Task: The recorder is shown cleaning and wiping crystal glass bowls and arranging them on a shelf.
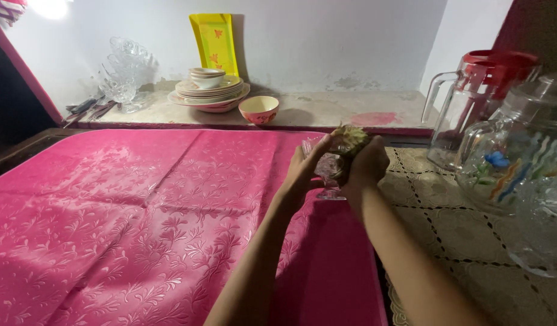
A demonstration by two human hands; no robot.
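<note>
While cupped, glass dish [327,172] between both hands' fingers [318,150].

Both hands [339,166] together (fingers [319,147] curled)

The pink cloth [140,223] on the bench has a satin sheen, embossed with leafy sprigs. Beside it lies a matt beige lace mat [465,235] (pierced in rows). The jugs [508,157] are clear, glossy glass, one with a shiny red plastic lid [500,63]. The bowl [258,110] looks glazed; the wall [327,42] is rough, patchy plaster.
</note>
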